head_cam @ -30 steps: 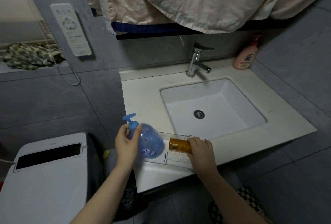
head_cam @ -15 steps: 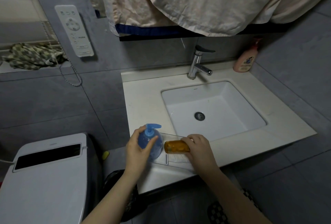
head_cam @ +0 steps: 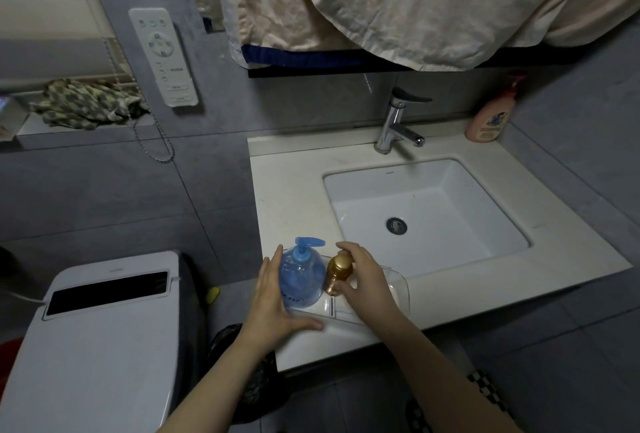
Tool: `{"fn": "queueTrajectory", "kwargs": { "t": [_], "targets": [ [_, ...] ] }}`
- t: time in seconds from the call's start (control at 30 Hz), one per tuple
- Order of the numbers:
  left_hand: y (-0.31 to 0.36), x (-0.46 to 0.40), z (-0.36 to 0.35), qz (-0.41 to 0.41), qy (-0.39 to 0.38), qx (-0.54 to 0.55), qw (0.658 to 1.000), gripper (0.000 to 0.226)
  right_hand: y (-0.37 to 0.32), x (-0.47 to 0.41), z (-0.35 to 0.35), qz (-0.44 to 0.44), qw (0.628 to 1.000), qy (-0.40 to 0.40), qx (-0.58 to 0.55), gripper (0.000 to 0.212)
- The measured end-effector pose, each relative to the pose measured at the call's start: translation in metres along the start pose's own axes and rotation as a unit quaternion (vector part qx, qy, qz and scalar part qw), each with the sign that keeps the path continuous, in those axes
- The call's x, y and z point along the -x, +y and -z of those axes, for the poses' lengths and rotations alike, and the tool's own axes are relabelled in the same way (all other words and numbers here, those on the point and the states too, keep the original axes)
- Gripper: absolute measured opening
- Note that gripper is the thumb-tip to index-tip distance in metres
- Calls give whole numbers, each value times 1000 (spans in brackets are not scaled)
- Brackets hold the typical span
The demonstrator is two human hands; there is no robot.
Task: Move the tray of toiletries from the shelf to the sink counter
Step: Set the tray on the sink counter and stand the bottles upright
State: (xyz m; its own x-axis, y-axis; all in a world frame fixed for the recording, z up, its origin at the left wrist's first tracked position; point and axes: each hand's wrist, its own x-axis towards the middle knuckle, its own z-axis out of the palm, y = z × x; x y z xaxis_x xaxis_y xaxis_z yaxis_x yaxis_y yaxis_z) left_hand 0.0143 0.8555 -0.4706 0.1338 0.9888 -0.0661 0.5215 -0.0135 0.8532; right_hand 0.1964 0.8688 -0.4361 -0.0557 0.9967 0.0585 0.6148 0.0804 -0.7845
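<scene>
A clear plastic tray rests on the front left corner of the white sink counter. Inside it stand a blue pump bottle and, to its right, an amber bottle with a gold cap, both upright. My left hand curves around the left side of the blue pump bottle, thumb lying along the tray's front edge. My right hand holds the amber bottle from its right side, fingers over the cap.
The sink basin lies right of the tray, with a chrome tap and a pink pump bottle behind it. A toilet stands at the left. Cloth hangs above. A black bin sits under the counter edge.
The amber bottle was lying tilted in my right hand and now stands upright in the tray. The blue pump bottle came down from the air into the tray beside it.
</scene>
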Motion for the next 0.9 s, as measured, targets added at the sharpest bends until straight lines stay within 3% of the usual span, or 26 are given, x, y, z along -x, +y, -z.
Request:
{"fn": "queueTrajectory", "kwargs": {
  "t": [0.17,0.53,0.9],
  "targets": [
    [-4,0,-5,-18,31,29,999,131,-1,3,-4,-3,1000,23,-10,53],
    [-1,4,-12,-17,75,47,996,126,-1,12,-3,-26,998,26,-54,64],
    [6,0,-24,29,139,44,989,130,18,31,-6,-58,997,-7,59,60]
  ]
}}
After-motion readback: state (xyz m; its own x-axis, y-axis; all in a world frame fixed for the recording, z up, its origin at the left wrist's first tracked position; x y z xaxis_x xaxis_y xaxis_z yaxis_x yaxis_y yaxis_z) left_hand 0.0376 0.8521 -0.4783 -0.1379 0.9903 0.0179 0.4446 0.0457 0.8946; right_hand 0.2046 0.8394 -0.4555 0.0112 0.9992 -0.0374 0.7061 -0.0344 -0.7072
